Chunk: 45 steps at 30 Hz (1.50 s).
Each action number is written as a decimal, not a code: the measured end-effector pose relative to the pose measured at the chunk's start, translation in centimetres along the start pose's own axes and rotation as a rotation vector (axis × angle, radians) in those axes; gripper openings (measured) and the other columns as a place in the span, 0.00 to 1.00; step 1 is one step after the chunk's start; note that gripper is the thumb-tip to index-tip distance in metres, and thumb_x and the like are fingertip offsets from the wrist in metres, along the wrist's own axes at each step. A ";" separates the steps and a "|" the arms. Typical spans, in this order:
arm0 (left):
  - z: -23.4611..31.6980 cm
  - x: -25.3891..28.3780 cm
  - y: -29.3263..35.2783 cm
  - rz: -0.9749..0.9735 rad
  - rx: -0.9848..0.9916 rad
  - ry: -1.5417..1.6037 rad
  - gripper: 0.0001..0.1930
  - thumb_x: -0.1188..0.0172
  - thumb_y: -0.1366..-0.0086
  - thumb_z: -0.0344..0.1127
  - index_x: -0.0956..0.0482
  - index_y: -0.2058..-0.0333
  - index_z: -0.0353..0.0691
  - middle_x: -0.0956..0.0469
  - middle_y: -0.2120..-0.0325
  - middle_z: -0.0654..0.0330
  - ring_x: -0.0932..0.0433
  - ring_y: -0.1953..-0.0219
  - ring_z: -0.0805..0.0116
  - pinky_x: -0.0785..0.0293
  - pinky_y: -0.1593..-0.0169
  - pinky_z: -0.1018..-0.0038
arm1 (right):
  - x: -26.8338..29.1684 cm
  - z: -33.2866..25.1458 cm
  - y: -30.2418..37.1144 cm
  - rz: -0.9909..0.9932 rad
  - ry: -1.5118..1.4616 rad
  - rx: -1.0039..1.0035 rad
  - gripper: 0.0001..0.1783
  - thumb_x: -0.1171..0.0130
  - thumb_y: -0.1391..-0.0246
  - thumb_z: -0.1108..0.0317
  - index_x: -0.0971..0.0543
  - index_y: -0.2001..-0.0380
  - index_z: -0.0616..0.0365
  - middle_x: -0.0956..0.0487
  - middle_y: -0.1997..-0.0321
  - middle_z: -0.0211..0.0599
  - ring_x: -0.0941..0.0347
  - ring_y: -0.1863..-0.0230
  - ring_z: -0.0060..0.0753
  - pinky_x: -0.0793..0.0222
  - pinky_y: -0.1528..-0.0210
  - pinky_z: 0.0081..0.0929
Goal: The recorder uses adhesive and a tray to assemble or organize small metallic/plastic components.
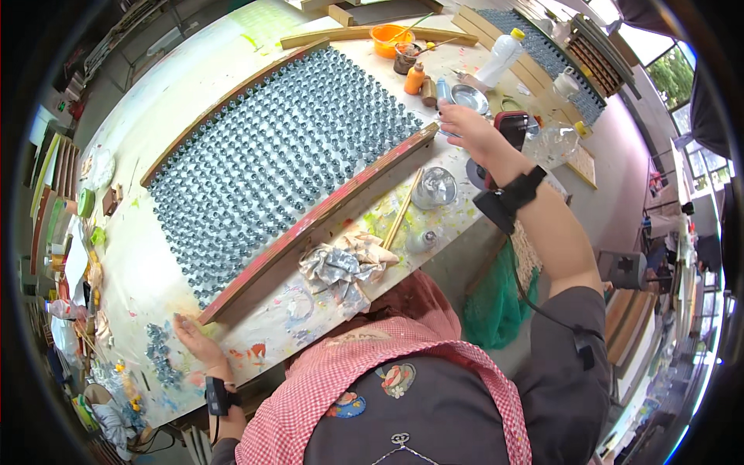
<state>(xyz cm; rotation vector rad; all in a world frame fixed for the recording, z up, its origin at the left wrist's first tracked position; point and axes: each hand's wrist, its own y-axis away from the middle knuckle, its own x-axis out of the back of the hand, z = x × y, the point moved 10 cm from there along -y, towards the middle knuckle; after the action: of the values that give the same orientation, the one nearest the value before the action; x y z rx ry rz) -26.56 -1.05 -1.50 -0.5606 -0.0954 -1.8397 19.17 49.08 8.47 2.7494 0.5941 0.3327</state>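
Rows of small, shiny grey-blue pieces (271, 147) cover a wide patch of the paint-stained table (124, 256); their exact kind is too small to tell. A long red-painted wooden strip (310, 232) runs along their near side, and a brown wooden strip (232, 108) along the far side. My left hand (200, 342) rests by the near-left end of the red strip, fingers stretched, holding nothing I can see. Beyond the strip's right end, my right hand (474, 133) is raised with fingers apart, close to a metal bowl (469, 98).
Crumpled stained cloth (345, 263), thin sticks (403, 209) and a glass jar (434, 188) lie near the front edge. An orange bowl (390, 40), an orange bottle (415, 79) and a white bottle (501, 58) stand at the back right. Loose grey-blue pieces (161, 356) lie beside my left hand.
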 end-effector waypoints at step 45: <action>0.5 -7.2 1.0 -0.477 0.875 0.782 0.06 0.41 0.44 0.29 0.27 0.68 0.40 0.25 0.76 0.63 0.25 0.72 0.72 0.31 0.68 0.76 | 2.3 9.1 -10.8 0.209 -0.134 -0.271 0.07 0.52 0.47 0.68 0.30 0.67 0.59 0.29 0.72 0.37 0.30 0.70 0.36 0.34 0.67 0.39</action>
<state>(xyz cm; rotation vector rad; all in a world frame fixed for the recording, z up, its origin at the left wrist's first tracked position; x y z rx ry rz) -23.81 5.11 -4.30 0.8519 -0.5019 -2.1017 19.92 57.19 -3.25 2.5484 0.2097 0.2524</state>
